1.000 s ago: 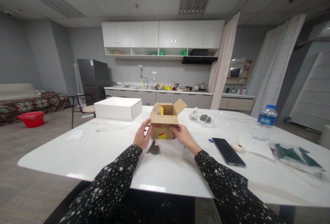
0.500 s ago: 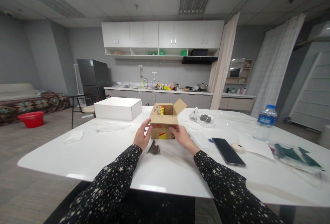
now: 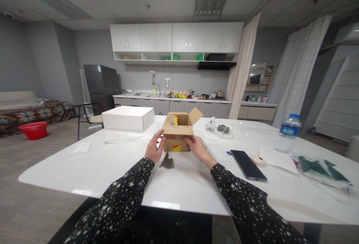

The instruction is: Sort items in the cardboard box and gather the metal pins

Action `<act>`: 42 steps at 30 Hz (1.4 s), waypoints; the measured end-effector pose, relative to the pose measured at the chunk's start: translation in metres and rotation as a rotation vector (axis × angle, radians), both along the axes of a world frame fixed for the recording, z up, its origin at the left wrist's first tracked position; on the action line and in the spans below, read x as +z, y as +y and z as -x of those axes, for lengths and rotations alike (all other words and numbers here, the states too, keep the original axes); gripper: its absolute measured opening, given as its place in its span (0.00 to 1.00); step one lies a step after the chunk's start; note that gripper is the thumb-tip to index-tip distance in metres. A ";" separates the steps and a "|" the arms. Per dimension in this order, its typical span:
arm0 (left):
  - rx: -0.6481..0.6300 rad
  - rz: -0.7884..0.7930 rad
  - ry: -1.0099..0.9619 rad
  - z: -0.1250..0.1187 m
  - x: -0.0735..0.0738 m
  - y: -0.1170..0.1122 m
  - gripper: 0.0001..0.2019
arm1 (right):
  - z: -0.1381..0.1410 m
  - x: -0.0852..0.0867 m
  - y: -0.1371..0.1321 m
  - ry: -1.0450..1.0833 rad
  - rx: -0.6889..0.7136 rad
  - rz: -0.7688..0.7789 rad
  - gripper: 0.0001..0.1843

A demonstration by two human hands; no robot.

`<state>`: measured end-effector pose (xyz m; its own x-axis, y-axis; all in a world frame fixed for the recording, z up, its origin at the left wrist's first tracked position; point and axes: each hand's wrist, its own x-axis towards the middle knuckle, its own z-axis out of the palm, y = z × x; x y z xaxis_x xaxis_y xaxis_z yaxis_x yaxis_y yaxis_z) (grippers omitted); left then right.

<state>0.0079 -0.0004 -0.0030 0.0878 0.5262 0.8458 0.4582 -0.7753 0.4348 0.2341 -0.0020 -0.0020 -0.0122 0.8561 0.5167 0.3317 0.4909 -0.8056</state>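
Observation:
A small brown cardboard box (image 3: 170,145) stands on the white table in front of me, its top open. One flap sticks up at the right and another leans toward me. My left hand (image 3: 154,147) grips the near flap at its left corner, the thumb lower down beside the box. On the other side, my right hand (image 3: 198,148) pinches the flap's right corner, fingertips partly hidden under it. A small fanned pile of dark metal nails or screws (image 3: 167,162) lies just before the box, between my hands.
A white box (image 3: 127,118) sits at the back left. To the right are a black phone (image 3: 248,165), a round pale case (image 3: 258,161), a water bottle (image 3: 288,133) and a green-and-clear plastic packet (image 3: 322,171). A white corded device (image 3: 221,128) lies behind.

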 end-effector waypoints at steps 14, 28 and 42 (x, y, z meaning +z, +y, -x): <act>-0.007 0.008 -0.005 0.000 0.000 0.001 0.21 | -0.001 0.003 -0.001 -0.052 -0.040 -0.004 0.18; -0.009 -0.001 -0.004 0.001 0.001 -0.002 0.20 | 0.000 0.006 -0.003 -0.041 -0.063 -0.006 0.19; -0.012 0.004 0.004 0.001 -0.001 -0.001 0.20 | 0.000 0.007 -0.003 -0.026 -0.074 -0.028 0.20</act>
